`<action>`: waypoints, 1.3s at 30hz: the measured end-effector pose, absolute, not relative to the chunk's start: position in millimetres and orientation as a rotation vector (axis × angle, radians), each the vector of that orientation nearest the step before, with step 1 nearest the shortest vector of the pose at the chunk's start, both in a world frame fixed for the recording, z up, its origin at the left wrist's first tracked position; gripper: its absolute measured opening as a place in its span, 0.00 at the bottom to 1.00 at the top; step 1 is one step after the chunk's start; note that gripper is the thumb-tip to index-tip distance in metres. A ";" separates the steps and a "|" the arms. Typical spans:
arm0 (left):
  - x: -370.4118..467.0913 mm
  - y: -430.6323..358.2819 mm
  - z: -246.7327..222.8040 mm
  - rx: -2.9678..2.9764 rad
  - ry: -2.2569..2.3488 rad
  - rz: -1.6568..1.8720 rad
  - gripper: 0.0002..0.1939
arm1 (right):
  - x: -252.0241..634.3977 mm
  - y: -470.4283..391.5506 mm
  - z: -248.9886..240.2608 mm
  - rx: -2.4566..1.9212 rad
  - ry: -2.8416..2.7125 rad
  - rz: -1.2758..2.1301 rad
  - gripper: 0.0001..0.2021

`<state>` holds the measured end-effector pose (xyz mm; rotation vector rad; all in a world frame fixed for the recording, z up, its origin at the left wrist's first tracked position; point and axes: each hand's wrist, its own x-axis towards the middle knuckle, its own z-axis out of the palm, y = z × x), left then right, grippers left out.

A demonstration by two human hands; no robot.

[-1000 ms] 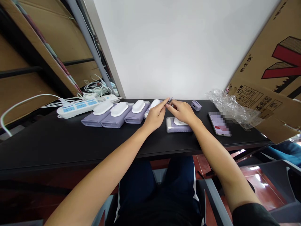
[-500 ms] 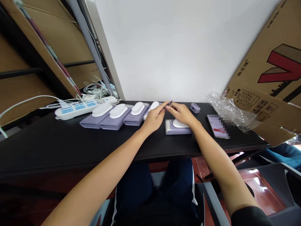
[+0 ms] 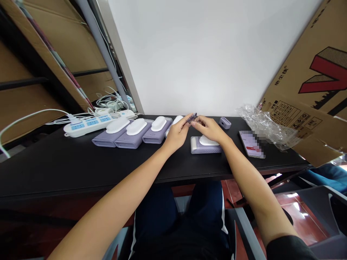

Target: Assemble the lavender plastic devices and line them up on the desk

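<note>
My left hand (image 3: 177, 134) and my right hand (image 3: 208, 128) meet above the black table, fingers closed round a small dark purple piece (image 3: 192, 118). Most of that piece is hidden by the fingers. Just below my right hand lies a purple case (image 3: 206, 148) with a white ribbed oval part (image 3: 208, 141) on top. Left of my hands, several purple cases stand in a row, among them one purple case (image 3: 153, 137) with a white oval part (image 3: 158, 124) on it. The one nearest my left hand is partly covered by it.
A white power strip (image 3: 93, 124) with cables lies at the left on the black table (image 3: 108, 166). To the right are a small purple box (image 3: 225, 123), a phone (image 3: 251, 144), clear plastic wrap (image 3: 268, 126) and a large cardboard box (image 3: 306, 101).
The fingers of both hands have shifted slightly, and more of the dark purple piece shows between them. The things on the table have stayed where they were.
</note>
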<state>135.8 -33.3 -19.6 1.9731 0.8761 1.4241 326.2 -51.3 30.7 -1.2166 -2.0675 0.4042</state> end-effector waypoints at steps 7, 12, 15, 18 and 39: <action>135.0 -32.0 -21.8 2.017 0.898 1.451 0.25 | 323.4 -55.3 31.9 -1.248 -2.121 0.406 0.14; 134.7 -35.2 -19.0 2.002 0.930 1.544 0.23 | 322.0 -57.2 32.2 -1.313 -2.116 0.329 0.18; 134.2 -36.9 -16.9 1.997 0.960 1.576 0.21 | 321.5 -58.3 32.5 -1.332 -2.126 0.204 0.17; 133.9 -37.2 -16.5 2.029 0.972 1.601 0.20 | 321.0 -58.6 31.9 -1.309 -2.095 0.176 0.17; 133.2 -43.0 -11.7 2.150 1.051 1.654 0.17 | 318.3 -59.1 31.3 -1.417 -2.154 0.054 0.18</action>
